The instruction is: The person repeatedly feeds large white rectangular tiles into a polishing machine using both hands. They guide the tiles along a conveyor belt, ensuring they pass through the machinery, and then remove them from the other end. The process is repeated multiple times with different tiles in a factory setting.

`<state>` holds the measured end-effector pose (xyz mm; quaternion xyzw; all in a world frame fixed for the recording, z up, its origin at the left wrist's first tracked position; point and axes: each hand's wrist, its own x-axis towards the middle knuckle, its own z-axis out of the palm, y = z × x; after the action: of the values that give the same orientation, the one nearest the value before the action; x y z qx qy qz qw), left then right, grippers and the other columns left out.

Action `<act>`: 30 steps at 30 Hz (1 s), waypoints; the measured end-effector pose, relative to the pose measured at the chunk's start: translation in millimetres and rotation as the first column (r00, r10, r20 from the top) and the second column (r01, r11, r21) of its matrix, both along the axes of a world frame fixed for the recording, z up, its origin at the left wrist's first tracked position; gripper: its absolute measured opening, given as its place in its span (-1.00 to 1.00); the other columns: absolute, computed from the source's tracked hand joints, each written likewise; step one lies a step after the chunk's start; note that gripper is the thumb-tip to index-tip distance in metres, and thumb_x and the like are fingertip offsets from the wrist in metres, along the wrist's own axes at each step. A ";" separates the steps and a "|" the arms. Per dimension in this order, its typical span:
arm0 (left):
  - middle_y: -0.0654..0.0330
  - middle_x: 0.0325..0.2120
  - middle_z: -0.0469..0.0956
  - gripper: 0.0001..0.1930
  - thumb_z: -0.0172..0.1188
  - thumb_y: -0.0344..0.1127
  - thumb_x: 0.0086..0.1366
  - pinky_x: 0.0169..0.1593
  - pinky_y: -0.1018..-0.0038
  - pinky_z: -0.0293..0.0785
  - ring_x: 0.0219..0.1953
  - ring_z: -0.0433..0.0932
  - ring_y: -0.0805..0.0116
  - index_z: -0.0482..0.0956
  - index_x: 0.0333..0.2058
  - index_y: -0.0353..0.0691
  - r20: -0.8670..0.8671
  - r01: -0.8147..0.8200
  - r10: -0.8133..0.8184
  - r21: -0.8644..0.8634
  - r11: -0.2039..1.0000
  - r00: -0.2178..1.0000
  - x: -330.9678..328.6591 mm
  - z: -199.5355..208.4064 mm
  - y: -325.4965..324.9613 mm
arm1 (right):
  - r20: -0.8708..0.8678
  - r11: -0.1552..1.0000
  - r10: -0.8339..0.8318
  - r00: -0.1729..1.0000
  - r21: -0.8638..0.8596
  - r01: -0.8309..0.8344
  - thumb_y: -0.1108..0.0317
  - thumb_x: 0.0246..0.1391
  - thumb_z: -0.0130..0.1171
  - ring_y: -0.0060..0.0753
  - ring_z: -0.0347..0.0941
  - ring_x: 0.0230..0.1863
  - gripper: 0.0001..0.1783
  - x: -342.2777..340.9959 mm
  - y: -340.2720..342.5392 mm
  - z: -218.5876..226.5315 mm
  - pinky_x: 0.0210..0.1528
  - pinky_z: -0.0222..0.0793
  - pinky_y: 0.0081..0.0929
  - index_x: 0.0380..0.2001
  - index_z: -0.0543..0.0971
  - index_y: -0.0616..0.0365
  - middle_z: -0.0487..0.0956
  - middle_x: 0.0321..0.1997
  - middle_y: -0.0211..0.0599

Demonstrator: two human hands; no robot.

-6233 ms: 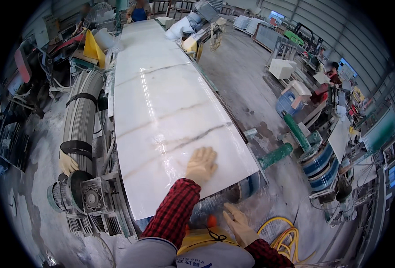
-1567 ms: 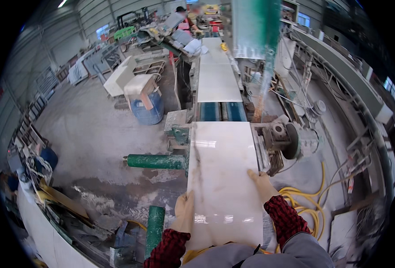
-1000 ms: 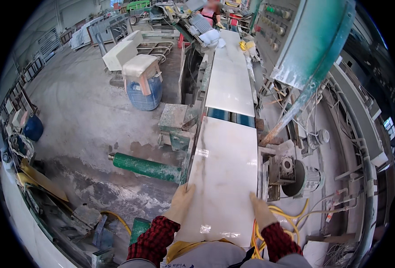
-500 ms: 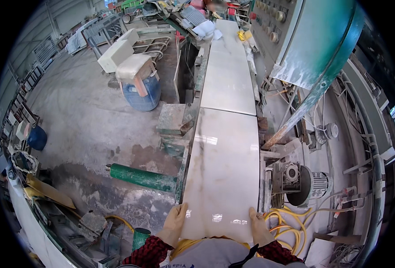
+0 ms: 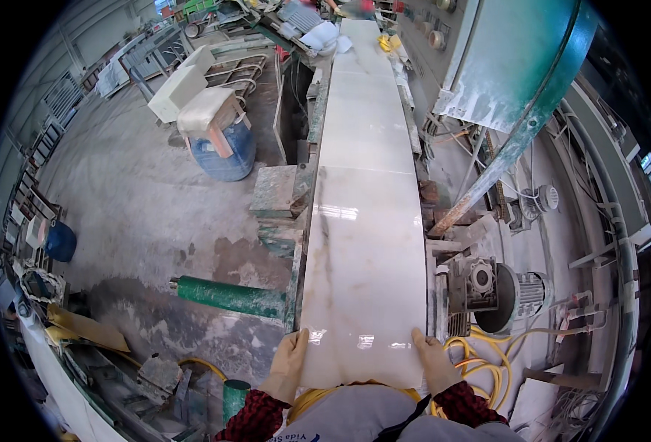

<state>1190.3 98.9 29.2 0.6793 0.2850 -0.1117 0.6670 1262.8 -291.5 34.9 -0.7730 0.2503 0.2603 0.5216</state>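
The left hand and right hand pinch opposite edges of the veined white stone slab, end to end with the next slab — matched pressure should keep it square.

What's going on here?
A person's left hand and right hand are on opposite side edges of a white veined slab, near its close end. The slab lies flat, its far end up against a second white slab, only a thin line between. A motor sits to the right, a green cylinder to the left.
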 end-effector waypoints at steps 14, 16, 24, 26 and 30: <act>-0.15 0.52 0.66 -0.32 0.51 -0.10 0.57 0.60 -0.18 0.46 0.51 0.62 -0.27 0.63 0.54 -0.24 0.277 0.066 -0.762 0.921 0.385 0.585 110.1 44.8 -12.6 | 0.517 0.560 0.822 0.238 -0.809 -0.177 0.01 0.51 0.48 0.37 0.50 0.69 -0.19 138.0 82.8 18.5 0.77 0.39 0.14 0.60 0.57 0.30 0.59 0.68 0.28; -0.14 0.64 0.53 -0.25 0.51 0.00 0.57 0.74 -0.22 0.29 0.67 0.46 -0.26 0.59 0.60 -0.20 0.127 0.192 -0.811 0.940 0.282 0.571 128.3 38.5 -26.0 | 0.495 0.551 0.828 0.263 -0.806 -0.216 -0.03 0.50 0.50 0.43 0.36 0.79 -0.09 150.5 90.8 8.1 0.90 0.21 0.16 0.67 0.51 0.34 0.50 0.76 0.31; -0.07 0.65 0.55 -0.23 0.47 0.05 0.59 0.77 -0.17 0.25 0.68 0.46 -0.20 0.58 0.63 -0.16 0.168 0.146 -0.788 0.939 0.311 0.592 143.5 22.4 -29.8 | 0.482 0.541 0.833 0.272 -0.813 -0.215 -0.08 0.46 0.53 0.41 0.38 0.77 -0.07 167.1 91.7 5.0 0.86 0.24 0.21 0.65 0.53 0.30 0.48 0.77 0.24; -0.06 0.66 0.55 -0.24 0.46 0.06 0.59 0.78 -0.17 0.24 0.69 0.46 -0.19 0.58 0.63 -0.14 0.163 0.138 -0.788 0.944 0.300 0.594 145.2 19.6 -28.2 | 0.494 0.552 0.826 0.271 -0.808 -0.208 -0.08 0.47 0.53 0.42 0.38 0.76 -0.07 170.1 93.7 3.3 0.86 0.24 0.21 0.65 0.53 0.30 0.48 0.77 0.24; -0.05 0.66 0.55 -0.25 0.44 0.05 0.62 0.79 -0.16 0.23 0.69 0.45 -0.19 0.58 0.64 -0.14 0.188 0.102 -0.784 0.947 0.304 0.591 148.6 11.3 -29.3 | 0.507 0.555 0.825 0.250 -0.809 -0.193 -0.08 0.52 0.50 0.48 0.34 0.78 -0.05 174.7 92.4 -2.3 0.87 0.22 0.25 0.71 0.46 0.30 0.44 0.80 0.26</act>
<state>1338.9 69.6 40.5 0.9603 -0.1637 0.0897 0.2074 1437.5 -199.1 32.5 -0.9432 -0.2697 -0.0950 0.1690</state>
